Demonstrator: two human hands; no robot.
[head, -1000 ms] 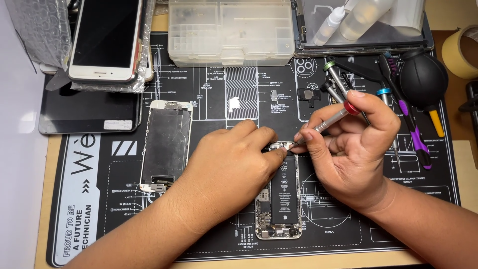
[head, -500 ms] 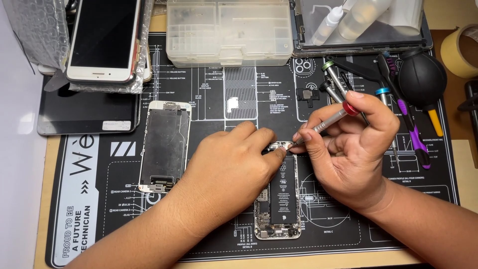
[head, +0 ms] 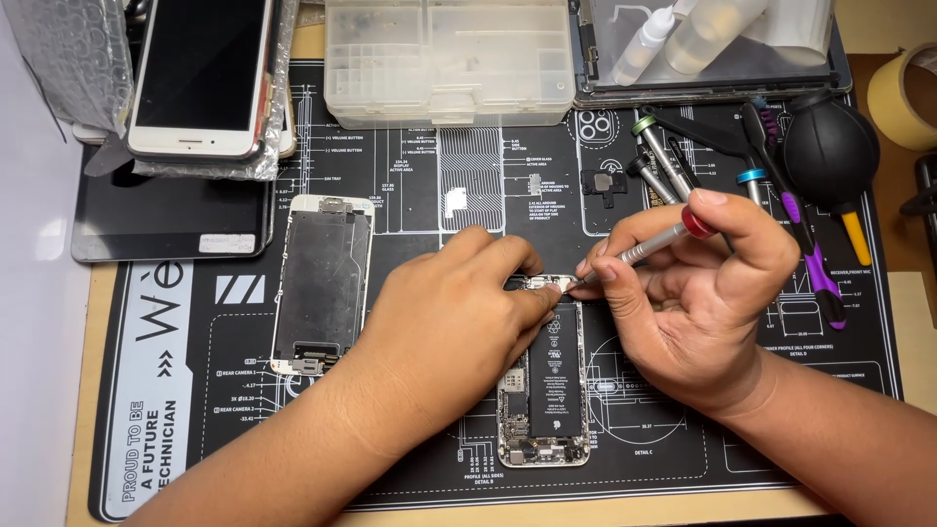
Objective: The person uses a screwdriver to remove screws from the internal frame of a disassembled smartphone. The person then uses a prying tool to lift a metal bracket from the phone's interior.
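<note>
An opened phone body point(head: 549, 390) lies on the black repair mat point(head: 410, 195), its battery and boards exposed. My left hand point(head: 449, 322) rests over the phone's upper left part, fingertips pressing near its top edge. My right hand point(head: 693, 293) grips a slim silver screwdriver with a red cap point(head: 652, 244); its tip touches the top end of the phone, next to my left fingertips. A detached screen panel point(head: 322, 283) lies face down on the mat to the left of my left hand.
A clear parts box point(head: 444, 59) and a tray with squeeze bottles point(head: 703, 49) stand at the back. Another white phone point(head: 200, 73) lies on bubble wrap at back left. Screwdrivers, a purple tool point(head: 805, 254), a black air blower point(head: 830, 146) and a tape roll point(head: 903, 93) sit at right.
</note>
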